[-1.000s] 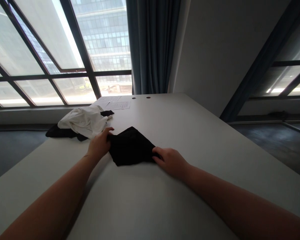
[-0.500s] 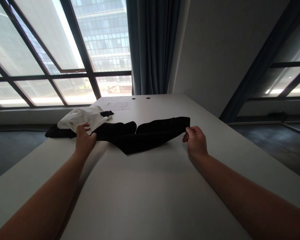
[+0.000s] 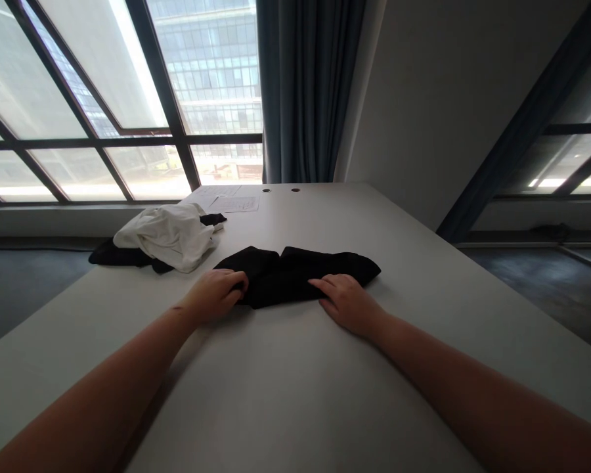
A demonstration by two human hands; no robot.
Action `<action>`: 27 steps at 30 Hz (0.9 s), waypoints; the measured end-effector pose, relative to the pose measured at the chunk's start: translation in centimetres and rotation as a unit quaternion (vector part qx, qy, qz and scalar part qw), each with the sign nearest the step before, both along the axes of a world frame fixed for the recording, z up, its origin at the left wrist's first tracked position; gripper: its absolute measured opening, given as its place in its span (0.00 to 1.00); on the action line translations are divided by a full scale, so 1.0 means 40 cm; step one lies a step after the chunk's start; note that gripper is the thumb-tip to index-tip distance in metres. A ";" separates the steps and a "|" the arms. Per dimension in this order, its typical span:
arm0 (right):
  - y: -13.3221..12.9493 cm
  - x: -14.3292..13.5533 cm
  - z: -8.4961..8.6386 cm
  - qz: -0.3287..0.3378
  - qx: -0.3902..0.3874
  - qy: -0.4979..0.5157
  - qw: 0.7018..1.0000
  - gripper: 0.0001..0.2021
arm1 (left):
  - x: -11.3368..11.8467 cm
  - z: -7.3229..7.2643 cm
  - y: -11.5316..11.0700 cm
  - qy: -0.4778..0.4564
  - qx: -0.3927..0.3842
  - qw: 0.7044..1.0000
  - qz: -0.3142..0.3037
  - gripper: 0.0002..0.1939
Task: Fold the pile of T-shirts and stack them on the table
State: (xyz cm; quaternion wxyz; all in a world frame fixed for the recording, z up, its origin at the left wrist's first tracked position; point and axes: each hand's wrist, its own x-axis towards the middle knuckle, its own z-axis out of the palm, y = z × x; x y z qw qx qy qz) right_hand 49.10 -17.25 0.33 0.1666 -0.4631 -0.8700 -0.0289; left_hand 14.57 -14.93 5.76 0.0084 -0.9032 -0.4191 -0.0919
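A black cloth garment (image 3: pixel 290 276) lies folded in a low bundle on the white table (image 3: pixel 276 394). Its exact kind cannot be made out. At its left end my left hand (image 3: pixel 215 295) has its fingers curled over the cloth, closed on the near edge. My right hand (image 3: pixel 349 303) rests on the right part of the same cloth, palm down and open, with the fingers stretched out. The garment's right tip pokes out beyond that hand.
Left of the garment, a crumpled white cloth (image 3: pixel 165 236) lies over black cloth (image 3: pixel 121 253) near the table's left edge. Papers (image 3: pixel 236 203) and two round holes sit toward the far end. Windows and a blue curtain (image 3: pixel 308 92) stand behind.
The garment was stretched between both hands and is now lower and bunched on the table. My left hand moved right, my right hand moved left and released the corner it pinched.
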 end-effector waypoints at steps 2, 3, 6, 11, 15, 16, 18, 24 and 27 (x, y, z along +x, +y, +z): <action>0.004 0.007 0.000 -0.030 0.016 -0.009 0.999 0.25 | 0.001 0.015 -0.016 0.043 -0.016 0.998 0.050 0.12; 0.006 0.011 0.000 -0.045 0.029 -0.013 0.998 0.26 | 0.000 0.018 -0.020 0.066 -0.018 0.995 0.074 0.13; 0.015 0.020 -0.008 -0.080 0.046 -0.013 0.996 0.29 | -0.009 0.008 -0.014 0.109 0.020 0.976 0.189 0.20; 0.024 0.027 0.004 -0.064 -0.017 -0.002 0.998 0.21 | -0.023 -0.032 0.021 0.047 0.176 0.959 0.217 0.14; -0.029 0.011 0.060 0.083 -0.024 -0.061 0.994 0.11 | -0.003 -0.053 0.019 -0.025 0.147 0.988 -0.030 0.19; -0.047 0.004 0.074 0.121 -0.031 -0.071 0.990 0.09 | 0.006 -0.054 0.013 -0.031 0.113 0.990 -0.078 0.18; -0.077 -0.008 0.092 0.172 -0.056 -0.072 0.981 0.10 | 0.025 -0.046 -0.006 -0.038 0.055 0.989 -0.133 0.14; -0.075 -0.029 0.074 0.090 -0.108 0.050 0.989 0.10 | 0.074 0.009 -0.067 -0.038 -0.094 0.985 -0.141 0.26; -0.060 -0.037 0.063 -0.022 -0.123 0.040 0.991 0.11 | 0.096 0.025 -0.085 -0.011 -0.157 0.983 -0.093 0.27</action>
